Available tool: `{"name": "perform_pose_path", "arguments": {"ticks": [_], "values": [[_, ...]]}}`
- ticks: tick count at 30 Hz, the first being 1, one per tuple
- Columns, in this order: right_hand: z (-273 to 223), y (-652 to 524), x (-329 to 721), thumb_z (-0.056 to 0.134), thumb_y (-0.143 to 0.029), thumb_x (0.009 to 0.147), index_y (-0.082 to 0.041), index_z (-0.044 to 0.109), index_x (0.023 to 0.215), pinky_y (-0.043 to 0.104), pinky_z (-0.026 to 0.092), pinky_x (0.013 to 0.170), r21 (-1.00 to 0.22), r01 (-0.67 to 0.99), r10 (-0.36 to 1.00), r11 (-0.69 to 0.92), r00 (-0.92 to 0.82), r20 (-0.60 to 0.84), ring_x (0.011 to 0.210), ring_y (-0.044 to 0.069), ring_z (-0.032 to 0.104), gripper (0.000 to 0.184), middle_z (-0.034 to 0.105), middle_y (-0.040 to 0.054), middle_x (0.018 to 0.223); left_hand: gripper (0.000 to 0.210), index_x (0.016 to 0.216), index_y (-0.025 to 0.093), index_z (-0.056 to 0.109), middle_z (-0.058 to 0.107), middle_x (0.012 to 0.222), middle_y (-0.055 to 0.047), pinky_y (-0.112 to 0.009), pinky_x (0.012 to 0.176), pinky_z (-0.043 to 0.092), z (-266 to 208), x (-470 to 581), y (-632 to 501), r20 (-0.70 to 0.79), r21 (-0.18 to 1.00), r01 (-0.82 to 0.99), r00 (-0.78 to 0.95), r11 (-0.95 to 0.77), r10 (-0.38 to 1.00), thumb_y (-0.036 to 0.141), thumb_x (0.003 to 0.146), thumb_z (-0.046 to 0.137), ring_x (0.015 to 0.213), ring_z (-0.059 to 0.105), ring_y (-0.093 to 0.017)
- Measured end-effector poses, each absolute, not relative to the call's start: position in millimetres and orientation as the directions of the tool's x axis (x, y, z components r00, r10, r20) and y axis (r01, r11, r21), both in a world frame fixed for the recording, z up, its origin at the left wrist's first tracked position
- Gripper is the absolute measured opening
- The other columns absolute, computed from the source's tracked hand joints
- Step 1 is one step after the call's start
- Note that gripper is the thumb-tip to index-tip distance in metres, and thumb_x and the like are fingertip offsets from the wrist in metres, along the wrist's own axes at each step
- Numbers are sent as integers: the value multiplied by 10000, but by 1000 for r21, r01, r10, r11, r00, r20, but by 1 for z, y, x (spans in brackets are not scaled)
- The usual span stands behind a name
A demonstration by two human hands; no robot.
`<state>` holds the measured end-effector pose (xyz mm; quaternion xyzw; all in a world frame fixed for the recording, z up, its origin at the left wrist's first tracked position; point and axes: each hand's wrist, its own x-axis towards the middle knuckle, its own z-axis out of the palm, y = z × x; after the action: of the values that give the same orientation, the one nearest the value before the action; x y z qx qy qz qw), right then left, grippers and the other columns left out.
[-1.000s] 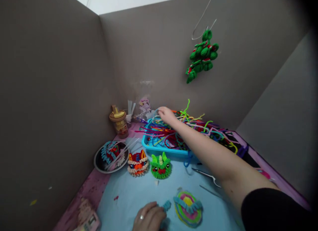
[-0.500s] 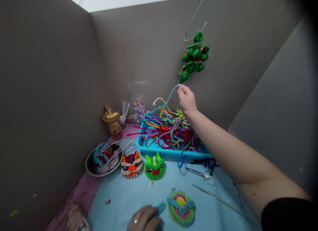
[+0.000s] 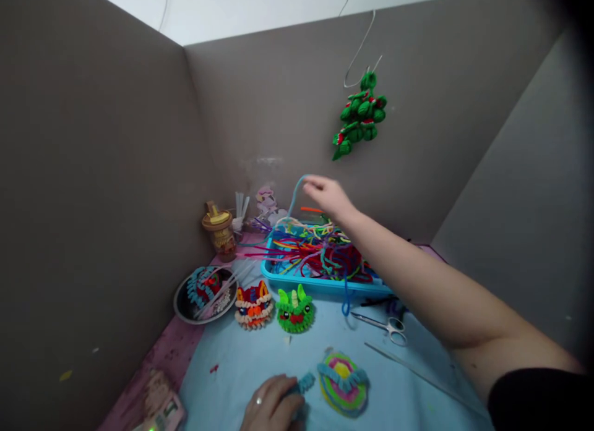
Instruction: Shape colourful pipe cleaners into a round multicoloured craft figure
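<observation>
My right hand (image 3: 327,196) is raised above the blue tray (image 3: 320,287), pinching the end of a light blue pipe cleaner (image 3: 293,199) that trails down to the left. Low on the table my left hand (image 3: 273,403) has its fingers bent over a short, crimped blue pipe cleaner piece (image 3: 306,381). Just right of that piece lies an oval coiled disc (image 3: 343,397) in green, pink and yellow with a crimped blue band. A tangle of coloured pipe cleaners (image 3: 329,251) fills the tray.
Scissors (image 3: 383,326) and a grey strip (image 3: 417,372) lie on the right. Orange (image 3: 253,307) and green (image 3: 296,310) animal heads stand before the tray. Left are a metal bowl (image 3: 204,320), a brown cup (image 3: 221,236) and grey partitions (image 3: 260,109). A green ornament (image 3: 362,115) hangs behind.
My right hand has moved left and a little down, carrying the light blue pipe cleaner clear of most of the tangle. The left hand stays by the crimped piece. The view has shifted slightly.
</observation>
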<state>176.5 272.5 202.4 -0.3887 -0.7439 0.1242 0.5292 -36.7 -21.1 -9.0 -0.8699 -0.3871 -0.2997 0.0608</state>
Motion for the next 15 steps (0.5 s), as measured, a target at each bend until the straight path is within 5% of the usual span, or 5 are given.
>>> {"name": "perform_pose_path", "arguments": {"ticks": [3,8,12,15], "values": [[221,276,185,381,-327,864,-190,582,1102,408,367,968,-568,381,549,729,170,818,1099,192,509,340,598,60,1110,201,959,218,615,666,973,-74,-270,788,523,-8,-30,-28,582,236,751,399,-617,708,298,845,469,923,619,-174],[232,265,184,587,-351,735,-173,652,927,440,402,921,-558,447,679,699,-170,714,978,227,566,270,648,68,950,194,948,220,620,651,992,-89,-303,822,504,-3,-22,-35,565,357,747,305,-561,767,275,835,472,953,599,-190],[242,259,191,440,-371,832,-181,562,1103,462,353,967,-501,417,502,758,117,857,1091,212,496,353,581,77,1104,182,946,225,624,651,984,-82,-295,820,506,6,-23,-36,583,376,734,288,-566,760,270,825,495,948,598,-182],[252,260,195,448,-387,830,-191,562,1099,472,318,992,-472,433,484,768,90,870,1140,223,454,352,563,82,1125,195,972,235,617,649,1000,-69,-262,798,516,17,-24,-37,557,353,723,347,-594,754,233,802,523,951,600,-169]]}}
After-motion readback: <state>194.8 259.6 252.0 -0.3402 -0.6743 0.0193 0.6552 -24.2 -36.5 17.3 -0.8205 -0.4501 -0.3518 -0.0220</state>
